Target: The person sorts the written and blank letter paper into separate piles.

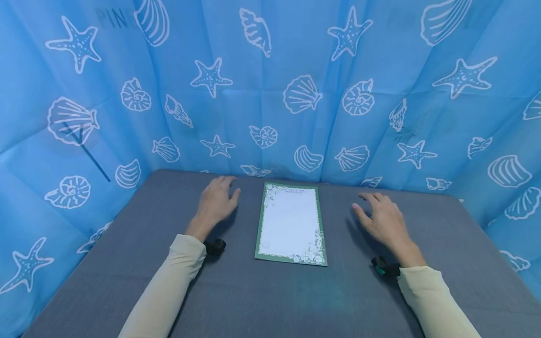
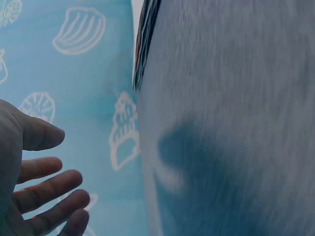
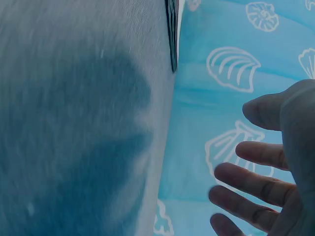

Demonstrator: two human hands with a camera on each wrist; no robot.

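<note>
A sheet of stationery paper (image 1: pixel 289 225) with a green border and pale flower print lies in the middle of the grey table. Left of it, my left hand (image 1: pixel 214 199) hovers over the cloth with its fingers spread loosely. My right hand (image 1: pixel 382 218) is on the other side, fingers relaxed and apart from the sheet. Both palms hold nothing. In the left wrist view the sheet's layered edge (image 2: pixel 145 44) shows at the top, so it looks like a thin stack. The right wrist view catches the same layered edge (image 3: pixel 172 34) beyond the fingers (image 3: pixel 251 196).
A grey cloth (image 1: pixel 291 305) covers the table. Behind and at both sides hangs a blue curtain (image 1: pixel 262 103) with white shells and starfish, meeting the table's far edge. Black wrist cameras (image 1: pixel 215 247) sit at both cuffs.
</note>
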